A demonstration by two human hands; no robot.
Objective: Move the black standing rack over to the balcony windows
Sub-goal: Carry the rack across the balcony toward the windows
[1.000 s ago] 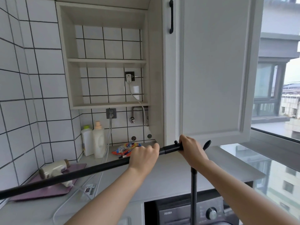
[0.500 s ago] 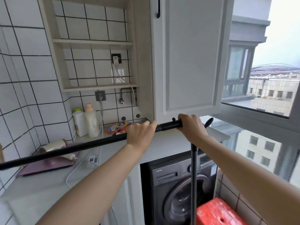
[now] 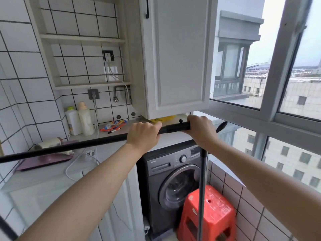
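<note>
Small brand lettering on the washing machine [image 3: 175, 185] is illegible.

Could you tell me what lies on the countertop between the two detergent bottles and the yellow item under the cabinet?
In the head view, a colourful snack packet and a black marker lie between the bottles and the yellow item.

Your hands [image 3: 172, 134] had little headroom: the wall cupboard [image 3: 178, 58] hung just above them and the rack's top bar [image 3: 78, 146]. Below the bar's left run, the worktop [image 3: 43, 181] carried a hair dryer [image 3: 48, 143], a purple board [image 3: 45, 160], a loose white cable [image 3: 76, 162] and two bottles [image 3: 79, 119] at the back wall. Beside the upright pole [image 3: 201, 197], a red stool [image 3: 208, 214] blocked the floor before the washing machine [image 3: 173, 181]. To your right, the window frame [image 3: 271, 119] and tiled sill wall [image 3: 243, 202] closed that side.
</note>
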